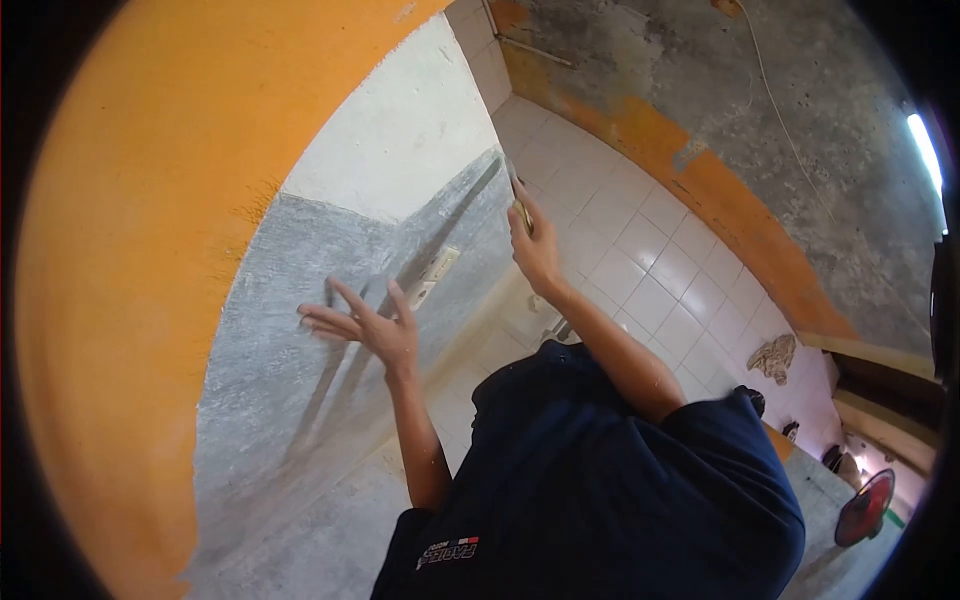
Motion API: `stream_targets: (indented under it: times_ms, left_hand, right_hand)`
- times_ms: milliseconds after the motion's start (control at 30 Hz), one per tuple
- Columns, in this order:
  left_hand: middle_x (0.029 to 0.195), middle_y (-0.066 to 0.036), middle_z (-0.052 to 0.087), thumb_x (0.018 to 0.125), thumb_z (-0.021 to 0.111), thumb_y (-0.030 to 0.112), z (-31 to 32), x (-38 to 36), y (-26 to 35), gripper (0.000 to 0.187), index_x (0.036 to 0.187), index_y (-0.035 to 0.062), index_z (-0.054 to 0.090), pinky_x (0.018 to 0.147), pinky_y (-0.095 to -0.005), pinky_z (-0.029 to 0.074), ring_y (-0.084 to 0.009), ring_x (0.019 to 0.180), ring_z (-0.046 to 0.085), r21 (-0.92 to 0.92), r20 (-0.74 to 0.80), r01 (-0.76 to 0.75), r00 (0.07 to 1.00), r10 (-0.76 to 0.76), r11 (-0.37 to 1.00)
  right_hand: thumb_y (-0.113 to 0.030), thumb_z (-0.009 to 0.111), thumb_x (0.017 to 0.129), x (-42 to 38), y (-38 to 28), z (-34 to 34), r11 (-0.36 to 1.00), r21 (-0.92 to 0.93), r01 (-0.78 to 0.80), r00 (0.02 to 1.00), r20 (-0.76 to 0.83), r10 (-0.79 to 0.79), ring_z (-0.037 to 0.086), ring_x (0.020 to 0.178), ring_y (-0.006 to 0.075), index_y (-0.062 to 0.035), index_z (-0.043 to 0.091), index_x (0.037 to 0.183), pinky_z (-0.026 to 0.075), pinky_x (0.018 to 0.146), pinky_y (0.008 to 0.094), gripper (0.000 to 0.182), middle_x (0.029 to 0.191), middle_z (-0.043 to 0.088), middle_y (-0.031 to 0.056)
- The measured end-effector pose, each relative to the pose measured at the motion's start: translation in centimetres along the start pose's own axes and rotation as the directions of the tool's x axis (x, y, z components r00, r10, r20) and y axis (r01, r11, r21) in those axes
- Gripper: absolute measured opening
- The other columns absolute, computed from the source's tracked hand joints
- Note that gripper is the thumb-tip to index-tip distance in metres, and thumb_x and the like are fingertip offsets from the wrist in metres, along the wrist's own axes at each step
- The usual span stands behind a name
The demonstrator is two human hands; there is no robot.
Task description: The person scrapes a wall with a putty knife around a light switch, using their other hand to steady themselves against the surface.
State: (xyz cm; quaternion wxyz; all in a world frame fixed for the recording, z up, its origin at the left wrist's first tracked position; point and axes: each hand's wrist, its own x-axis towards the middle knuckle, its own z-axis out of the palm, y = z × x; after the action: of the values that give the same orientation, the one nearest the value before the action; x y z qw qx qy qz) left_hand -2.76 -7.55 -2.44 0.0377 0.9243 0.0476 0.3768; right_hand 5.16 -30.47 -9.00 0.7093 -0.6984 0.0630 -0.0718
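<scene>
My right hand [537, 250] is closed round the yellowish handle of a thin-bladed scraper [523, 212]. Its dark, narrow blade lies right along the outer edge of the wall, where the grey lower part meets the white patch [390, 120]. My left hand [375, 330] is held up in front of the rough grey wall surface [270, 330], fingers spread and holding nothing. Between the two hands, a cream socket plate [435, 277] is fixed to the grey wall.
Orange paint [120, 250] covers the wall at the left. Glossy pale tiles [640, 240] lie beyond my right arm, with a bare grey and orange wall [700, 90] above. A crumpled patterned cloth [774, 358] and a round red object [865, 508] are at the right.
</scene>
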Motion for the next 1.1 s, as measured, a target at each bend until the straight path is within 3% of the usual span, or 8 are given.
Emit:
stream_targets:
  times_ms: [100, 167, 233, 433, 533, 733, 867, 1100]
  left_hand:
    - [0.164, -0.031, 0.015, 0.1, 0.062, 0.024, 0.7, -2.7, 6.4, 0.054, 0.149, 0.005, 0.049, 0.117, -0.0584, 0.027, -0.0452, 0.15, 0.026, -0.392, 0.015, 0.062, 0.998, -0.061, 0.918]
    - [0.145, -0.028, 0.05, 0.101, 0.063, 0.021, 2.6, -4.2, 9.5, 0.044, 0.14, 0.0022, 0.056, 0.114, -0.0472, 0.036, -0.0374, 0.134, 0.05, -0.666, 0.342, 0.299, 0.937, -0.077, 0.683]
    - [0.128, -0.026, 0.064, 0.103, 0.062, 0.028, 4.2, -4.3, 13.3, 0.043, 0.134, -0.0011, 0.059, 0.111, -0.0414, 0.04, -0.034, 0.127, 0.058, -0.674, 0.538, 0.534, 0.828, -0.157, 0.51]
    - [0.107, -0.021, 0.072, 0.109, 0.05, 0.032, 5.8, -2.3, 18.0, 0.039, 0.122, -0.0036, 0.06, 0.084, -0.04, 0.054, -0.0312, 0.099, 0.072, -0.576, 0.774, 0.708, 0.633, -0.007, 0.409]
    - [0.089, -0.018, 0.072, 0.109, 0.049, 0.031, 7.1, -3.6, 18.8, 0.037, 0.12, -0.0036, 0.058, 0.07, -0.0395, 0.053, -0.0284, 0.079, 0.071, -0.73, 0.559, 0.608, 0.794, -0.239, 0.312]
    - [0.07, -0.005, 0.054, 0.111, 0.043, 0.027, 6.6, -5.3, 16.1, 0.032, 0.129, 0.0015, 0.049, 0.059, -0.0377, 0.041, -0.02, 0.06, 0.049, -0.604, 0.631, 0.69, 0.72, -0.289, 0.398]
    - [0.079, -0.004, 0.046, 0.111, 0.044, 0.028, 4.8, -4.5, 16.4, 0.047, 0.152, 0.0062, 0.04, 0.064, -0.0355, 0.041, -0.0154, 0.069, 0.047, -0.612, 0.723, 0.76, 0.649, -0.237, 0.217]
    - [0.146, -0.022, 0.057, 0.11, 0.045, 0.026, 6.3, -0.2, 18.8, 0.049, 0.156, 0.0095, 0.041, 0.103, -0.0349, 0.045, -0.023, 0.12, 0.062, -0.621, 0.567, 0.654, 0.756, -0.328, 0.433]
  right_hand:
    - [-0.024, 0.048, 0.108, -2.3, 0.9, -2.1, 0.997, 0.018, -0.069, 0.997, 0.042, 0.068, 0.04, 0.06, 0.0054, -0.0146, 0.038, 0.159, 0.038, 0.051, 0.0227, 0.053, 0.073, 0.042, -0.0056]
    - [-0.022, 0.04, 0.108, -2.8, -0.4, -4.3, 0.945, 0.074, -0.317, 0.936, 0.183, 0.3, 0.057, 0.073, 0.0183, -0.0077, 0.032, 0.16, 0.051, 0.074, 0.0346, 0.055, 0.096, 0.069, 0.018]
    - [-0.024, 0.038, 0.108, -2.5, -0.7, -5.7, 0.975, 0.034, -0.221, 0.948, 0.243, 0.206, 0.054, 0.069, 0.0175, -0.0082, 0.028, 0.162, 0.05, 0.071, 0.0349, 0.057, 0.09, 0.069, 0.0161]
    - [-0.031, 0.035, 0.111, -2.2, 0.0, -7.8, 0.996, -0.091, 0.022, 0.939, 0.343, 0.01, 0.06, 0.068, 0.0171, -0.0075, 0.025, 0.162, 0.051, 0.069, 0.0347, 0.057, 0.088, 0.071, 0.0128]
    - [-0.035, 0.034, 0.112, -1.2, 0.5, -9.0, 0.991, -0.131, 0.039, 0.933, 0.36, 0.011, 0.064, 0.068, 0.0183, -0.006, 0.025, 0.162, 0.054, 0.069, 0.0341, 0.058, 0.092, 0.073, 0.0125]
    - [-0.045, 0.034, 0.112, 1.9, 4.5, -12.8, 0.983, -0.133, -0.13, 0.918, 0.358, 0.17, 0.063, 0.06, 0.0145, -0.0058, 0.023, 0.162, 0.051, 0.056, 0.0274, 0.064, 0.094, 0.073, 0.0096]
    - [-0.045, 0.034, 0.112, 2.8, 6.0, -13.8, 0.977, -0.099, -0.186, 0.875, 0.437, 0.211, 0.062, 0.06, 0.0119, -0.0057, 0.024, 0.162, 0.046, 0.047, 0.0241, 0.064, 0.095, 0.073, 0.0096]
    - [-0.046, 0.033, 0.111, 3.7, 7.1, -13.0, 0.963, -0.104, -0.247, 0.796, 0.545, 0.263, 0.062, 0.06, 0.0122, -0.005, 0.024, 0.161, 0.043, 0.044, 0.0213, 0.065, 0.096, 0.072, 0.012]
